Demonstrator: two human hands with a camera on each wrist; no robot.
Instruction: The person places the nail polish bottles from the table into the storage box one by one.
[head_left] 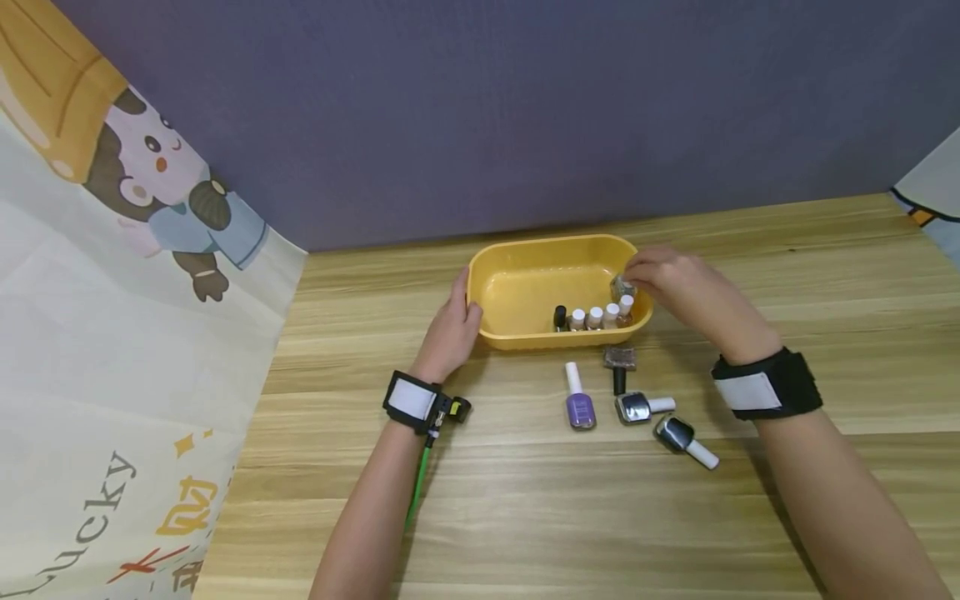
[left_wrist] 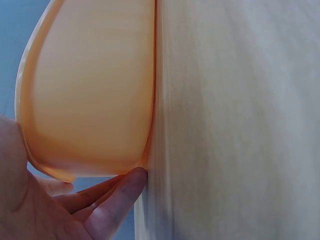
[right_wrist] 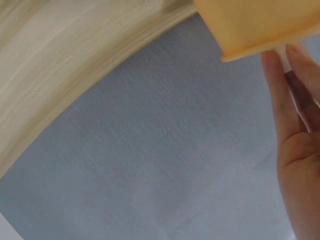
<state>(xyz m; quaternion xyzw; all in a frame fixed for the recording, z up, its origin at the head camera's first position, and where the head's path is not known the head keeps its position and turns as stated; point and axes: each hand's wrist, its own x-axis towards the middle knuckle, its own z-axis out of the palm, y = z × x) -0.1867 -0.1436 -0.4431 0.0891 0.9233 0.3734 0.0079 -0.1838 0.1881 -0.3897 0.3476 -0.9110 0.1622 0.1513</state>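
Note:
A yellow plastic basin (head_left: 517,340) stands on the wooden table. My left hand (head_left: 447,333) holds its left end from outside, fingertips low on the wall near the table in the left wrist view. My right hand (head_left: 686,292) is over the basin's right end. Between thumb and finger it pinches the white cap (right_wrist: 283,58) of a glittery nail polish bottle (head_left: 619,288), which is inside the rim; the fingers partly cover it. Along the basin's front wall stand several nail polish bottles, one with a black cap (head_left: 560,316), the others with white caps (head_left: 595,317).
In front of the basin lie a purple nail polish bottle (head_left: 581,410), a glittery bottle with a black cap (head_left: 619,360), and two dark shiny bottles (head_left: 634,407) with white caps. A grey-blue panel (head_left: 525,117) rises behind the table. A printed cloth (head_left: 150,350) hangs at the left.

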